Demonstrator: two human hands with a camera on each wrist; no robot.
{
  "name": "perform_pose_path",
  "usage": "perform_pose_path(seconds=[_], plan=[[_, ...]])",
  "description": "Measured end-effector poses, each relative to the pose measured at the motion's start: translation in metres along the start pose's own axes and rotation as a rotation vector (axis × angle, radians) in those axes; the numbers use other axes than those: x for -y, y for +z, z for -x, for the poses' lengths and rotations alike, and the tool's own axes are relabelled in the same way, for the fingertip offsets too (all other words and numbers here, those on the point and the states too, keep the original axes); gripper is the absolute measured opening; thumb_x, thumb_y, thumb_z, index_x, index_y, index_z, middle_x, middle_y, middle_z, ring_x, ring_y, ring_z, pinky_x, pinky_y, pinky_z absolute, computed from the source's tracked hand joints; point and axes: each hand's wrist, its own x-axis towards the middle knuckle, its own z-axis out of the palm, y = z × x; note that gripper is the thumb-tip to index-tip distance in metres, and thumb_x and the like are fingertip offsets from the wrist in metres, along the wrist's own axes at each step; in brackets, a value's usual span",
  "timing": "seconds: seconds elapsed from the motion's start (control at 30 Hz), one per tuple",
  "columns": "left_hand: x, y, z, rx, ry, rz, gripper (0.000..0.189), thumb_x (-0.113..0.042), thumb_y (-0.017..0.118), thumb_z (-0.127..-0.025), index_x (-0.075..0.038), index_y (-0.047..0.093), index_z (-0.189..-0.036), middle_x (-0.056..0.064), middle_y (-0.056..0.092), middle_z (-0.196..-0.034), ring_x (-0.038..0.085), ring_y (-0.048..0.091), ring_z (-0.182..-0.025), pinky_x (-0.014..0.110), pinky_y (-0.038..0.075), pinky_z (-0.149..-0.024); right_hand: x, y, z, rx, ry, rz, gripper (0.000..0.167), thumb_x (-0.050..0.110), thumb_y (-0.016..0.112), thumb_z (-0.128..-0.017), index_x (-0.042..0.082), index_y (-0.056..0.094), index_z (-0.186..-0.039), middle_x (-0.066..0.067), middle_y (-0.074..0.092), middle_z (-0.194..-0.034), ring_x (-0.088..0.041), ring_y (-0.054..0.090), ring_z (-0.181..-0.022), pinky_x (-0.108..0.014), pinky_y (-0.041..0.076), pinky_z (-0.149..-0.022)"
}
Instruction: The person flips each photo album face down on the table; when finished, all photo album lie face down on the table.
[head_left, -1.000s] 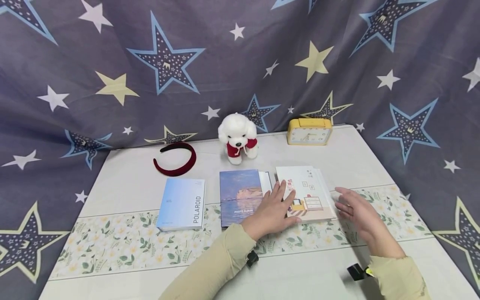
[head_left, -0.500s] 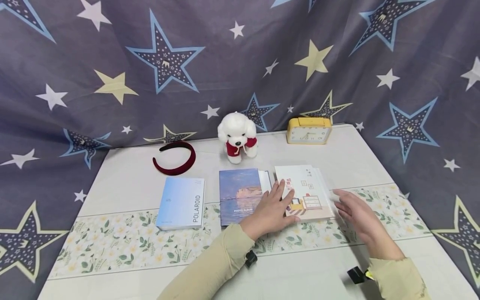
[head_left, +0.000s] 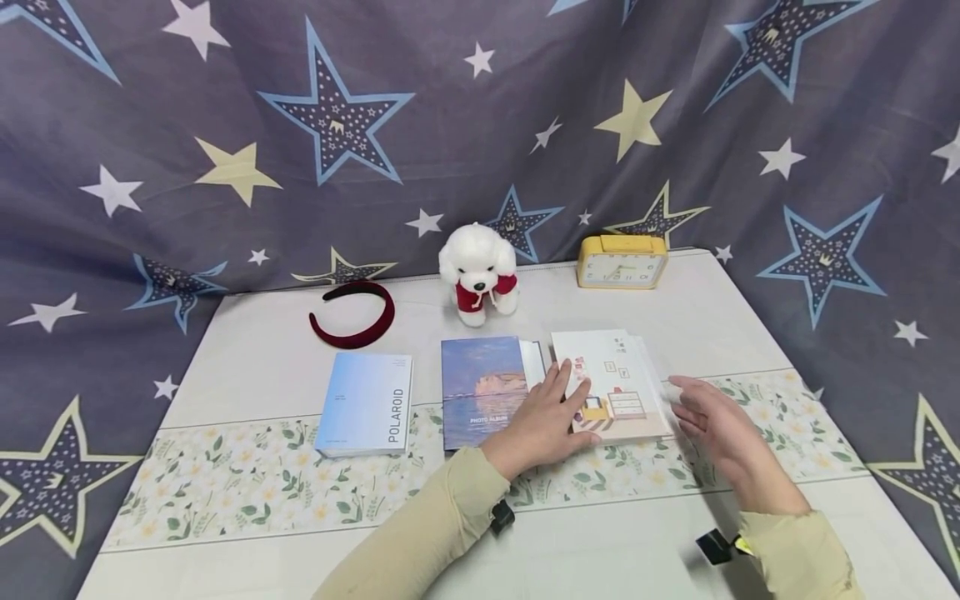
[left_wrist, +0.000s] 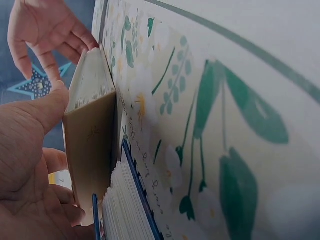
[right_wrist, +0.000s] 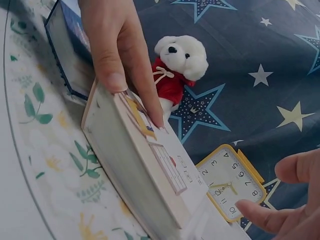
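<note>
A thick album with a white illustrated cover [head_left: 630, 367] lies on the right part of the table. My left hand [head_left: 542, 425] rests over its left side, fingers spread and the fingertips on the cover. In the left wrist view the album's tan spine [left_wrist: 90, 145] faces that hand's palm. My right hand [head_left: 722, 437] is beside the album's right edge, fingers slightly bent; whether they touch it I cannot tell. Just left of the white album is a blue seascape photo album [head_left: 480, 379], partly hidden by my left hand. A pale blue Polaroid album [head_left: 363, 404] lies farther left.
Behind the albums stands a white plush dog [head_left: 477, 262] in a red top. A yellow alarm clock [head_left: 622, 268] stands at the back right, a dark red headband [head_left: 387, 317] lies back left. A star-patterned curtain [head_left: 420, 125] hangs along the table's back edge.
</note>
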Motion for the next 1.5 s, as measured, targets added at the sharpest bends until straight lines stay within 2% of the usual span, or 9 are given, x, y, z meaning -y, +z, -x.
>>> perform_pose_path(seconds=[0.17, 0.33, 0.4, 0.57, 0.67, 1.0, 1.37, 1.43, 1.5], plan=[[0.0, -0.001, 0.001, -0.001, -0.005, 0.003, 0.079, -0.058, 0.05, -0.095, -0.022, 0.018, -0.158, 0.013, -0.005, -0.163, 0.029, -0.003, -0.149, 0.043, 0.016, -0.118, 0.002, 0.0, 0.001, -0.003, 0.028, -0.098, 0.054, 0.034, 0.04, -0.104, 0.007, 0.032, -0.151, -0.016, 0.031, -0.142, -0.015, 0.056, -0.111, -0.033, 0.041, -0.098], [0.0, -0.001, 0.001, 0.0, -0.003, -0.003, 0.079, -0.058, 0.049, -0.095, -0.022, 0.018, -0.157, 0.013, -0.004, -0.163, 0.029, -0.002, -0.149, 0.044, 0.017, -0.118, 0.002, 0.003, 0.002, -0.005, 0.011, 0.001, 0.061, 0.039, 0.033, -0.105, 0.002, 0.025, -0.153, -0.02, 0.018, -0.155, -0.031, 0.036, -0.133, -0.042, 0.034, -0.107], [0.0, -0.002, 0.002, 0.001, -0.001, -0.004, 0.078, -0.058, 0.049, -0.095, -0.022, 0.019, -0.157, 0.014, -0.004, -0.163, 0.028, -0.002, -0.149, 0.044, 0.018, -0.118, 0.001, 0.002, 0.003, -0.016, 0.016, 0.044, 0.062, 0.04, 0.03, -0.106, 0.0, 0.023, -0.153, -0.021, 0.018, -0.156, -0.033, 0.032, -0.135, -0.042, 0.036, -0.107], [0.0, -0.003, 0.002, 0.001, -0.009, 0.008, 0.079, -0.058, 0.05, -0.095, -0.021, 0.019, -0.157, 0.014, -0.003, -0.163, 0.028, -0.002, -0.149, 0.044, 0.017, -0.118, -0.002, -0.003, 0.009, -0.011, 0.021, 0.155, 0.061, 0.036, 0.03, -0.106, -0.006, 0.026, -0.15, -0.026, 0.033, -0.147, -0.014, 0.052, -0.114, -0.027, 0.047, -0.096], [-0.001, -0.003, 0.003, 0.001, -0.014, 0.016, 0.079, -0.057, 0.051, -0.094, -0.021, 0.019, -0.157, 0.014, -0.003, -0.163, 0.028, -0.002, -0.149, 0.044, 0.016, -0.118, -0.003, -0.007, 0.011, 0.014, 0.017, 0.191, 0.061, 0.035, 0.032, -0.107, -0.008, 0.026, -0.149, -0.028, 0.034, -0.146, -0.004, 0.055, -0.102, -0.021, 0.049, -0.089], [-0.005, -0.003, 0.003, 0.027, -0.035, 0.066, 0.081, -0.047, 0.057, -0.095, -0.012, 0.019, -0.157, 0.022, -0.004, -0.161, 0.032, -0.003, -0.148, 0.039, 0.018, -0.117, -0.003, -0.009, 0.01, 0.004, 0.051, 0.167, 0.061, 0.034, 0.034, -0.106, -0.007, 0.023, -0.15, -0.027, 0.035, -0.143, -0.011, 0.056, -0.098, -0.027, 0.05, -0.085], [-0.02, -0.001, 0.002, 0.054, -0.132, 0.139, 0.08, -0.033, 0.058, -0.097, 0.001, 0.015, -0.155, 0.031, -0.004, -0.157, 0.04, 0.0, -0.147, 0.035, 0.025, -0.114, -0.005, -0.01, 0.008, 0.018, 0.033, 0.151, 0.06, 0.03, 0.036, -0.106, -0.01, 0.025, -0.148, -0.021, 0.045, -0.134, -0.011, 0.057, -0.097, -0.028, 0.05, -0.085], [-0.022, 0.0, 0.001, 0.07, -0.142, 0.139, 0.078, -0.03, 0.055, -0.098, 0.002, 0.012, -0.155, 0.031, -0.006, -0.157, 0.039, -0.002, -0.147, 0.033, 0.03, -0.112, -0.006, -0.011, 0.008, 0.026, 0.019, 0.146, 0.059, 0.029, 0.037, -0.106, -0.011, 0.026, -0.147, -0.018, 0.051, -0.131, -0.009, 0.058, -0.096, -0.028, 0.05, -0.084], [-0.023, 0.001, 0.001, 0.09, -0.158, 0.154, 0.077, -0.028, 0.053, -0.099, 0.001, 0.009, -0.155, 0.03, -0.009, -0.157, 0.039, -0.004, -0.147, 0.028, 0.042, -0.102, -0.007, -0.012, 0.008, 0.032, 0.01, 0.139, 0.058, 0.029, 0.038, -0.106, -0.012, 0.028, -0.145, -0.014, 0.056, -0.126, -0.008, 0.058, -0.096, -0.028, 0.051, -0.083]])
